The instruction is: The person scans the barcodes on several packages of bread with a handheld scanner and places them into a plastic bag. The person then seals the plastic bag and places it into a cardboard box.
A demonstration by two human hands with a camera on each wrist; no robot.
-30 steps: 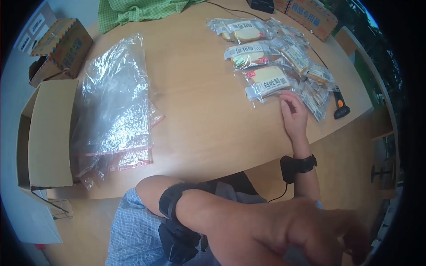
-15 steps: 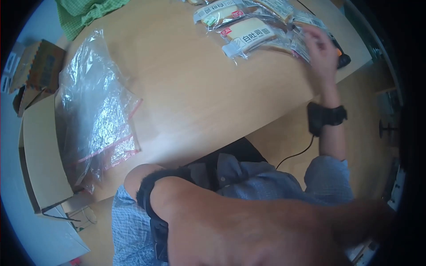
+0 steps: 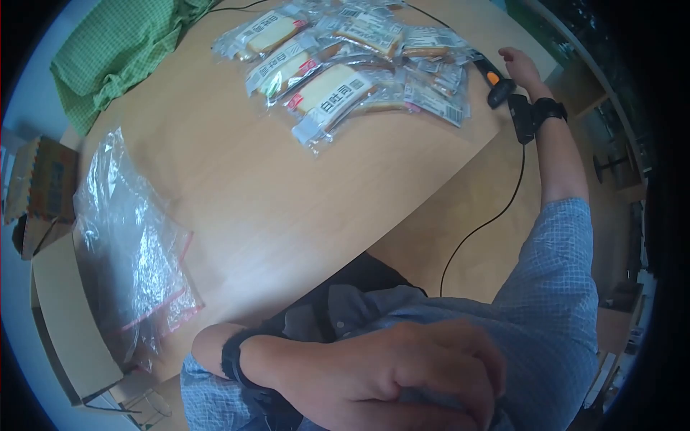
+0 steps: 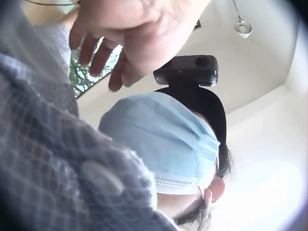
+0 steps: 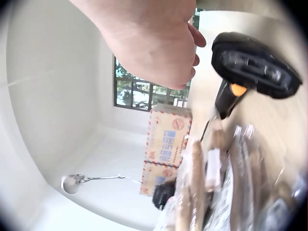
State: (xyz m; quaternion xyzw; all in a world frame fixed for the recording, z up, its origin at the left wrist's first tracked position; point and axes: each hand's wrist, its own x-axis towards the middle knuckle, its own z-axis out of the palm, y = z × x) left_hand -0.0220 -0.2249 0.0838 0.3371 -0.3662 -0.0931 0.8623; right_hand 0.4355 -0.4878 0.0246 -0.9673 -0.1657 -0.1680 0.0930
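Observation:
My left hand (image 3: 431, 370) is held above the lap at the bottom of the head view, with its fingers bent loosely. In the left wrist view that hand (image 4: 132, 36) is in front of a blue face mask (image 4: 156, 132), holding nothing. At the table's right edge my right hand (image 3: 523, 70) is just beyond a black and orange handheld scanner (image 3: 501, 93), apart from it. The right wrist view shows the right hand (image 5: 151, 45) loosely bent beside the scanner (image 5: 255, 67). Several clear packs of sliced bread (image 3: 332, 93) lie heaped left of the scanner.
Clear plastic bags (image 3: 133, 244) with red edges lie at the table's left. Beside them stand an open cardboard box (image 3: 72, 309) and a smaller printed box (image 3: 47, 179). A green checked cloth (image 3: 122, 57) lies at the back left. A cable (image 3: 489, 226) hangs from the right wrist.
The head view has turned right. My right hand has gone from beside the bread packs to beyond the scanner. My left hand has drawn back from the lower right towards the lap.

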